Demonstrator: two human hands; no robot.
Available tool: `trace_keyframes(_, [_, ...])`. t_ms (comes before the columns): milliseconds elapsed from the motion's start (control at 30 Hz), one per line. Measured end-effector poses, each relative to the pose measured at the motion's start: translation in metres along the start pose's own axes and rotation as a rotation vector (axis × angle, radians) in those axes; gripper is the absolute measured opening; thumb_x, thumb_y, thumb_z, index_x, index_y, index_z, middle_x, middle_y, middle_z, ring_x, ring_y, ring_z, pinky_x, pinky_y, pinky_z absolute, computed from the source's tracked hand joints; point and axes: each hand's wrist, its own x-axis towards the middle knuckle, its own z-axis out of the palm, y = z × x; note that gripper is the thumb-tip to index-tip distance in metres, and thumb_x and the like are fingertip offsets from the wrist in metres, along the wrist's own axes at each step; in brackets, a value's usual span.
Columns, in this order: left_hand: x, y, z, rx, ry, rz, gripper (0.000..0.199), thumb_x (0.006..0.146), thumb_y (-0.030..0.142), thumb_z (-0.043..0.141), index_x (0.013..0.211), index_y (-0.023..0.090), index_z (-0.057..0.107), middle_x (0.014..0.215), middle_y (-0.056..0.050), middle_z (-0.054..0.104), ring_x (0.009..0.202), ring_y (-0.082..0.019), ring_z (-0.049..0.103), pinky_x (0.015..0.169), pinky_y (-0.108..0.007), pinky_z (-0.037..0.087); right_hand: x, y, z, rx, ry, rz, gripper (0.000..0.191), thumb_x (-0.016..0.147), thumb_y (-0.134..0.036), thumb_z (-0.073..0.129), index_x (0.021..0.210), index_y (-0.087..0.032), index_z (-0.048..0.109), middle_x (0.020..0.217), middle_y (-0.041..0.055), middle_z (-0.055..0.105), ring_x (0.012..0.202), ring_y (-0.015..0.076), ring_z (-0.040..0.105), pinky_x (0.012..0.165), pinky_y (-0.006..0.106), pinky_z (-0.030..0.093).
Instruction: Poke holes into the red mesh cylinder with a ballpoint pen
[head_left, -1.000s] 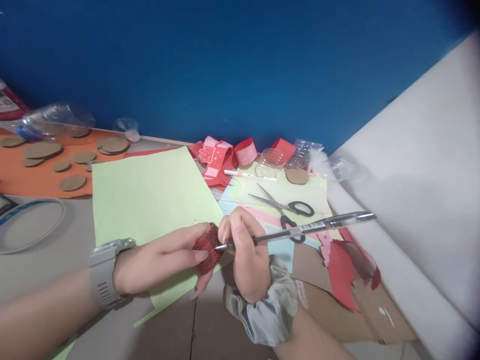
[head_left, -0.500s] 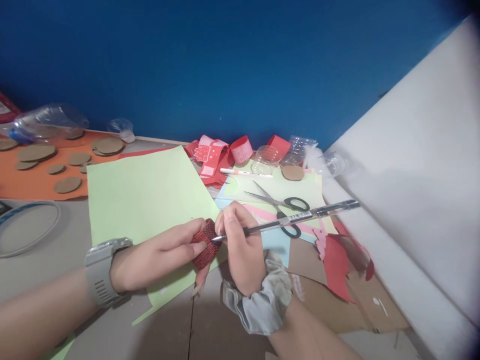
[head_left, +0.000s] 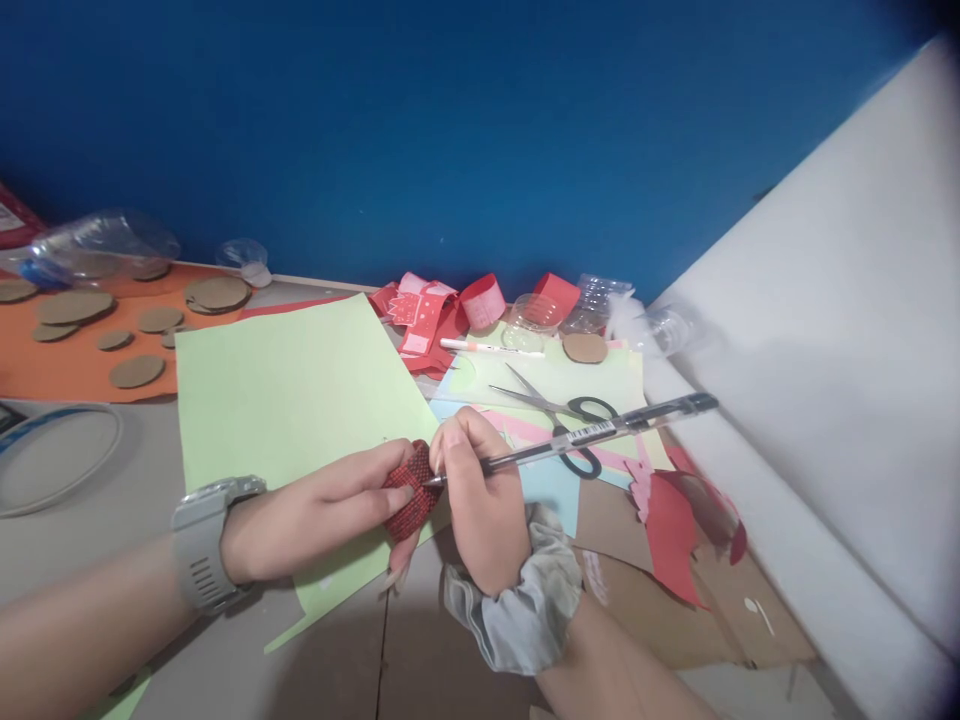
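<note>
A small red piece with a dense black grid pattern (head_left: 409,510) is pinched between the thumb and fingers of my left hand (head_left: 322,505). I cannot make out its material. My right hand (head_left: 484,490) grips a clear-barrelled black pen (head_left: 592,433) near its point, and the tip rests at the red piece's right side. Under my left hand lies a sheet of light green paper (head_left: 292,390). Just beyond my right hand, open scissors (head_left: 544,402) with black handles rest on pastel paper sheets (head_left: 551,490).
Cardboard discs (head_left: 73,306) lie on orange paper (head_left: 45,360) at the left, with a clear plastic bottle (head_left: 105,240) behind. Red paper rings (head_left: 484,302), a white marker (head_left: 491,348) and clear plastic cups stand along the blue wall (head_left: 450,140). Red scraps (head_left: 675,540) and cardboard (head_left: 652,610) lie right.
The pen has shifted slightly, its tip still at the red piece. Both hands keep nearly the same place and grip.
</note>
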Motion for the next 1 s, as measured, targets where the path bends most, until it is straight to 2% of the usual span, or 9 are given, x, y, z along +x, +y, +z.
trace_keyframes(233, [-0.0006,-0.0001,-0.0005,-0.008,-0.013,0.007,0.023,0.111,0.032,0.036,0.095,0.022,0.048,0.082,-0.002,0.069,0.081,-0.02,0.063,0.083,-0.035,0.052,-0.0001,0.0003,0.0003,0.005,-0.012,-0.015,0.036,0.096,-0.028,0.05,0.065,-0.024,0.033,0.059,-0.0056,0.034,0.056,0.012,0.035,0.052,0.025,0.034])
trace_keyframes(400, [-0.0004,-0.0004,0.0003,0.008,-0.006,0.013,0.024,0.111,0.032,0.036,0.094,0.022,0.048,0.081,-0.003,0.068,0.081,-0.02,0.063,0.083,-0.035,0.051,0.0007,0.001,0.0009,0.049,0.02,0.001,0.037,0.096,-0.031,0.052,0.064,-0.024,0.035,0.059,-0.0044,0.038,0.056,0.0127,0.038,0.053,0.026,0.037])
trace_keyframes(733, [0.0003,-0.0006,0.0005,-0.015,-0.002,0.009,0.023,0.111,0.027,0.036,0.092,0.022,0.047,0.082,-0.001,0.066,0.081,-0.019,0.061,0.084,-0.033,0.049,-0.0012,0.0003,0.001,0.027,-0.013,-0.015,0.041,0.097,-0.042,0.052,0.063,-0.026,0.037,0.058,-0.0016,0.039,0.054,0.0184,0.037,0.051,0.034,0.035])
trace_keyframes(1000, [0.0001,0.0003,0.0006,-0.01,-0.007,0.007,0.023,0.111,0.027,0.036,0.091,0.022,0.047,0.081,-0.001,0.066,0.08,-0.019,0.061,0.083,-0.032,0.049,-0.0014,0.0016,0.0018,0.005,-0.014,0.001,0.04,0.097,-0.042,0.052,0.064,-0.026,0.036,0.059,-0.0027,0.037,0.055,0.0174,0.037,0.052,0.032,0.034])
